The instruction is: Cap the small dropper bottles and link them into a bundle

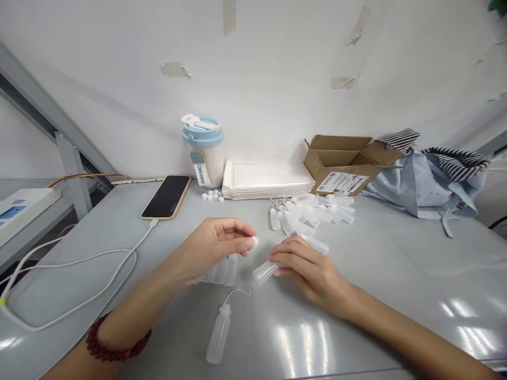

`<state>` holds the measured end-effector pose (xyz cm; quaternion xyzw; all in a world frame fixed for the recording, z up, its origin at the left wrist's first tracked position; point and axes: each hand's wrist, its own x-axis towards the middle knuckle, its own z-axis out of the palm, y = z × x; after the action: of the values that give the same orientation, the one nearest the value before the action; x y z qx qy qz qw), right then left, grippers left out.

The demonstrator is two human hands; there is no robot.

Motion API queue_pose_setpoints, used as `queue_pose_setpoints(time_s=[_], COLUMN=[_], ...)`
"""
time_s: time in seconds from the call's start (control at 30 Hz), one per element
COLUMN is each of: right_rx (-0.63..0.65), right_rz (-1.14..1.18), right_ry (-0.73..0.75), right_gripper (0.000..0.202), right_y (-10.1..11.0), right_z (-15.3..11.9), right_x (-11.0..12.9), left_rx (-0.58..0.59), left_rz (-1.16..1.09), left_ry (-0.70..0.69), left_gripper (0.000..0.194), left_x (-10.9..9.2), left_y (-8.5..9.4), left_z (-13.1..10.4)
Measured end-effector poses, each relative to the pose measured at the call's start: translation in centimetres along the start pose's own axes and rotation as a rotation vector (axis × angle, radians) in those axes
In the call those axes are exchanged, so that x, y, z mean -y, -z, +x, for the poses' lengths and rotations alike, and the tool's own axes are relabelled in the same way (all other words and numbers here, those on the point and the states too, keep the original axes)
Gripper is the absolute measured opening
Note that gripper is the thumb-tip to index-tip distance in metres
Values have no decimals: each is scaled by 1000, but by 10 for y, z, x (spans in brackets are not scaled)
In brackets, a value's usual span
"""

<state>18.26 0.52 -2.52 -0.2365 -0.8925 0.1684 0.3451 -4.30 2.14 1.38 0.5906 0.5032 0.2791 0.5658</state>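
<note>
Between thumb and fingertips, my left hand (222,240) pinches a small white cap (255,241). My right hand (307,264) is closed round a translucent plastic bottle (264,272), which lies tilted low over the table with one end pointing left. Another clear bottle (317,244) lies just behind my right hand. Under my left wrist is a row of similar bottles (224,272), partly hidden. Nearer to me, one bottle with a thin curved tube (218,335) rests on the table. A heap of small bottles (304,214) lies farther back.
Loose white caps (213,195) sit by a blue-lidded cup (204,153). Behind are a stack of white packets (269,179), an open cardboard box (348,163) and a light-blue bag (428,179). A phone (168,196) with a white cable (130,250) lies left on the grey table (376,248).
</note>
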Motion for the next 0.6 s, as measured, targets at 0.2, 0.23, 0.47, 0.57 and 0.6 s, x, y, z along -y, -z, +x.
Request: queue_pose_setpoints(time_s=[0.2,0.23,0.47,0.57,0.6], right_rx=[-57,-69,-100,-127,-136], right_rz=[-25,-28,-9,-16,-23], right_ry=[-89,-101,-153,-134,-120], right_gripper=[19,18,17,18,19], right_y=[3,4,7,7,7], right_z=[1,1,1,2,2], right_x=[-5,-5,-3,-2,-1], left_rx=[51,39,30,1,47], left_rz=[-515,-565,-183,167,203], left_ry=[103,105,124,87,88], left_gripper=[13,11,27,37,39], left_x=[-2,-2,0,4,4], left_y=[-5,-4,-13,-20,-22], left_z=[-1,0,-4,-6,-6])
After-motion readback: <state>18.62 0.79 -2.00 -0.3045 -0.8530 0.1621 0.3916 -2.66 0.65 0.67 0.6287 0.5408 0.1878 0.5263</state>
